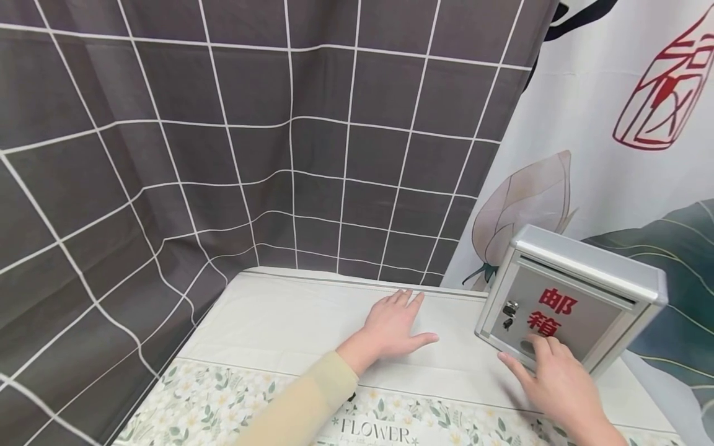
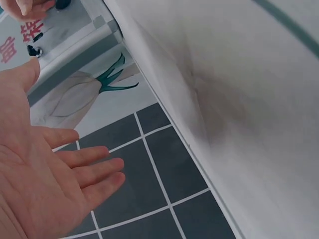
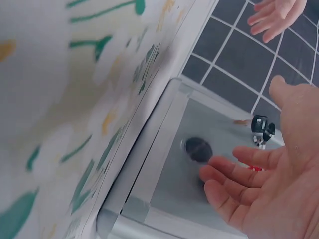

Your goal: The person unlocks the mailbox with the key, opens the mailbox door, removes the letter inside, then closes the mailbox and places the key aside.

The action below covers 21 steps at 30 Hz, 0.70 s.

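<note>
A silver metal mailbox (image 1: 574,297) with red characters stands upright at the right of the table. Its front door carries a lock with keys (image 1: 509,313), and a dark round spot (image 3: 198,149) shows low on the door in the right wrist view. My right hand (image 1: 563,381) is in front of the door's lower part, fingers loosely extended, holding nothing; whether the fingertips touch the door I cannot tell. Left of the mailbox, my left hand (image 1: 393,325) hovers over the white cloth, fingers spread and palm bare in the left wrist view (image 2: 55,179).
A white tablecloth (image 1: 301,316) with a floral band and the word FLOWER covers the table. Behind it hangs a dark grid-patterned curtain (image 1: 318,148). At the right, a white curtain (image 1: 591,105) printed with leaves and red script hangs behind the mailbox.
</note>
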Motion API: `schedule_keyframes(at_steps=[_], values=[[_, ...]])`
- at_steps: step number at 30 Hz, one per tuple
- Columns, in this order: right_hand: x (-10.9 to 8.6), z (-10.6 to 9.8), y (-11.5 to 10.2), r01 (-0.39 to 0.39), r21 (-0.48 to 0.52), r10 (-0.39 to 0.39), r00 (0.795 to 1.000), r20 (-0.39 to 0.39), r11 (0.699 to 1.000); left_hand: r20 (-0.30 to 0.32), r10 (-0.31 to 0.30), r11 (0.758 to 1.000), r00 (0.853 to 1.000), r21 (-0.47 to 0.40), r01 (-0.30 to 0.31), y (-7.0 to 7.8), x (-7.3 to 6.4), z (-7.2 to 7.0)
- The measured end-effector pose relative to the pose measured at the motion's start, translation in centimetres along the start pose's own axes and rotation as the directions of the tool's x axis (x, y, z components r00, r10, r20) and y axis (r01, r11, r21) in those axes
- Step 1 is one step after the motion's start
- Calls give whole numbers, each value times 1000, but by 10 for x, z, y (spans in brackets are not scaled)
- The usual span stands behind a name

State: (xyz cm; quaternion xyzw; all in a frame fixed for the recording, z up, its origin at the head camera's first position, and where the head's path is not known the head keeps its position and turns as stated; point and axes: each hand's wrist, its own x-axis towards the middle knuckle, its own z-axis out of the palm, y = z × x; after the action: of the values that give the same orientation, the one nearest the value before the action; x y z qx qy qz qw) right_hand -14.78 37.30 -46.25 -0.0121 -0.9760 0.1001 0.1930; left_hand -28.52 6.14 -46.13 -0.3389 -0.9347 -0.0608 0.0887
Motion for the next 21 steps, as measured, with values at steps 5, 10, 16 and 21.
schedule_keyframes(at_steps=[5,10,16,21], values=[[-2,-4,6,-46,-23,46,999,8,999,-26,3,1000,1000,-18,-3,6,8,4],[-7,-6,13,-79,-30,79,997,6,996,-40,5,999,999,-36,-6,12,17,5],[-9,-10,21,-160,-40,162,985,55,986,-41,10,999,999,-45,-12,19,28,6],[-8,-15,23,-273,-79,283,946,157,959,-47,16,1000,999,-24,-17,24,36,11]])
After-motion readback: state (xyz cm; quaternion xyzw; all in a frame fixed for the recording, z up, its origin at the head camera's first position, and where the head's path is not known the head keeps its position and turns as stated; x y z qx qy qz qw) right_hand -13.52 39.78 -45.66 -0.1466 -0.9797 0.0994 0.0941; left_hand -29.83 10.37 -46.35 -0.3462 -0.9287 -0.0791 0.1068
